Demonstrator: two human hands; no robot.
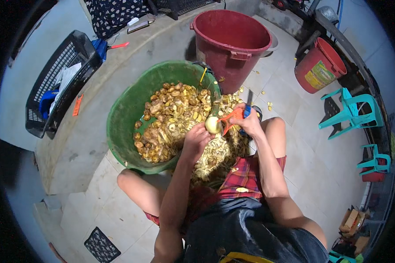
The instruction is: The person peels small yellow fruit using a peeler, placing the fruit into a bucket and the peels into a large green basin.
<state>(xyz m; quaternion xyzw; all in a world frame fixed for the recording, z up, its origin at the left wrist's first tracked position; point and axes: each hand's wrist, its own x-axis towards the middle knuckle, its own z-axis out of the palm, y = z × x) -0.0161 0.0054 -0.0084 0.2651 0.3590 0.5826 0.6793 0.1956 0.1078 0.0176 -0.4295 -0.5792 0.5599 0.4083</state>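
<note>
My left hand (pixel 197 139) holds a round, pale, peeled tuber (pixel 213 125) in its fingertips. My right hand (pixel 250 123) grips an orange peeler (pixel 232 118), its head against the tuber's right side. A blue band or handle (pixel 247 111) shows at the right fingers, with a dark blade-like piece (pixel 250 97) beyond it; whether the hand holds this too I cannot tell. Left of the hands, a large green tub (pixel 123 115) contains brown unpeeled tubers (pixel 156 108) and yellowish peelings. Pale peelings (pixel 214 154) lie heaped between my legs, below both hands.
A tall dark-red bin (pixel 217 62) stands behind the tub. To the right are a smaller red bucket (pixel 311 70) and turquoise plastic chairs (pixel 365 107). A black crate (pixel 64 85) holding cloth sits on the left ledge, beside another orange tool (pixel 77 105). Scraps dot the tiles.
</note>
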